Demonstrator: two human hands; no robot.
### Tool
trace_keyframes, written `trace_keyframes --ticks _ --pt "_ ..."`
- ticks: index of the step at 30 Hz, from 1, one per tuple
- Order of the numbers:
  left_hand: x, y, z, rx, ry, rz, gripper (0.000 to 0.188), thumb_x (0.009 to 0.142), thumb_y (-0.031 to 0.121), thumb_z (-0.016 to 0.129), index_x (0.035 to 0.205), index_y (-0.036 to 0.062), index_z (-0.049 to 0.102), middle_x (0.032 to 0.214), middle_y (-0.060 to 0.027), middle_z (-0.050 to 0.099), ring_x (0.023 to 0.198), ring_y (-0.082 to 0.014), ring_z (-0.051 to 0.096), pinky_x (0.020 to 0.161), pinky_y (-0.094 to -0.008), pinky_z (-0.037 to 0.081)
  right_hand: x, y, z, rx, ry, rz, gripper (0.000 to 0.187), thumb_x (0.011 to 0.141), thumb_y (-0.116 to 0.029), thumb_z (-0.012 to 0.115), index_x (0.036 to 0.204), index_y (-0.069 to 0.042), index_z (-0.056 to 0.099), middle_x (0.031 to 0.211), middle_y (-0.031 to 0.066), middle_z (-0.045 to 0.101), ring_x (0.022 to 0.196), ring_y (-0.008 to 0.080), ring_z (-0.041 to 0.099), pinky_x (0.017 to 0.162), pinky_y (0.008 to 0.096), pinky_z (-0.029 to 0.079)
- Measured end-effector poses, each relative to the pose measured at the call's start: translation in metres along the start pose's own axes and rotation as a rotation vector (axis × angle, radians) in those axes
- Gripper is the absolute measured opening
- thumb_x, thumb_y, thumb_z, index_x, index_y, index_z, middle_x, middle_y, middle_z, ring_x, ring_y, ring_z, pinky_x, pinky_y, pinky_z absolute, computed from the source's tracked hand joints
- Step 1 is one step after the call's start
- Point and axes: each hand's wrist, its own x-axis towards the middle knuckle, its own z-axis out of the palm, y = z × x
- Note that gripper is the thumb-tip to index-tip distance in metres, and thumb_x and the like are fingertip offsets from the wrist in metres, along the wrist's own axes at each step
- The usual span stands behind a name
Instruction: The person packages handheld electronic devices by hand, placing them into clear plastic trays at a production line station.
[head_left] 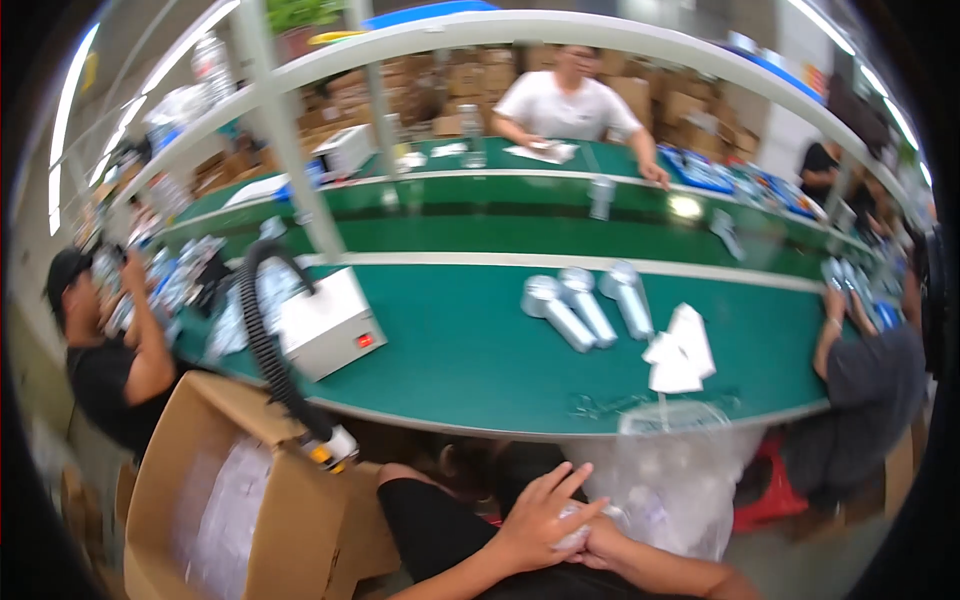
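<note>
My left hand point(542, 517) reaches across my lap with its fingers stretched and apart, over a small whitish, see-through piece point(576, 527). My right hand point(606, 541) is closed around that piece from the other side; its exact kind is partly hidden by the fingers. Just beyond, a clear plastic bag point(680, 490) with clear pieces inside hangs at the table edge. On the green table point(450, 340) lie three silvery, shower-head-shaped items point(630, 300), each with a round head and a handle. White paper sheets point(682, 350) are to their right.
A white machine point(328, 325) with a red switch and a black ribbed hose point(262, 330) stands left. Below it, an open cardboard box point(285, 500) holds clear plastic pieces. Co-workers sit left point(110, 340) and right point(870, 400); another person point(570, 110) is across the conveyor point(450, 212).
</note>
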Motion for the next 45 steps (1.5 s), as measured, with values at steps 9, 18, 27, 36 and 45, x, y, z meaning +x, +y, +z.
trace_keyframes --ticks 9,18,27,36,45 --pt "0.029 0.023 0.044 -0.058 -0.308 0.182 0.064 0.083 0.044 0.064 0.139 0.0171 0.046 0.145 -0.0184 0.036 0.128 -0.0372 0.041 0.105 -0.0541 0.03 -0.041 -0.023 -0.065 -0.759 0.118 -0.305 0.047 0.086 -0.013 0.063 0.13 -0.003 0.049 0.127 0.0117 0.054 0.114 0.0198 0.054 0.09 0.0326 0.048" --pt "0.015 0.019 0.02 -0.158 -0.114 0.055 0.055 0.086 0.026 0.065 0.137 0.0133 0.048 0.144 -0.0166 0.038 0.126 -0.0369 0.043 0.102 -0.0471 0.036 -0.095 -0.057 -0.195 -1.372 0.777 -0.01 0.036 0.082 -0.028 0.069 0.109 -0.004 0.066 0.091 0.0086 0.07 0.085 0.0193 0.068 0.074 0.0333 0.053" --pt "-0.087 -0.013 0.011 -0.257 0.152 -0.463 0.035 0.088 0.008 0.06 0.122 0.003 0.057 0.112 -0.0159 0.062 0.103 -0.0317 0.059 0.089 -0.0354 0.046 -0.108 -0.15 -0.082 -1.505 0.197 0.029 0.031 0.094 -0.032 0.055 0.097 -0.007 0.073 0.091 0.0049 0.073 0.085 0.0144 0.068 0.077 0.0287 0.052" --pt "-0.112 -0.015 -0.028 -0.225 0.164 -0.692 0.034 0.087 0.013 0.062 0.121 0.01 0.06 0.094 -0.0116 0.063 0.092 -0.0286 0.061 0.082 -0.0383 0.048 0.015 -0.212 0.022 -1.587 0.385 -0.904 0.035 0.081 0.003 0.05 0.113 0.0 0.063 0.097 0.0149 0.067 0.089 0.0234 0.065 0.077 0.0312 0.051" --pt "-0.143 0.069 -0.253 0.841 0.409 -0.6 0.022 0.07 0.007 0.072 0.091 0.0096 0.064 0.069 -0.0035 0.052 0.066 -0.0243 0.05 0.066 -0.0365 0.04 0.132 -0.242 0.046 -2.453 0.5 -0.943 0.034 0.09 -0.022 0.057 0.115 0.001 0.062 0.097 0.0225 0.067 0.084 0.0384 0.065 0.074 0.0418 0.052"
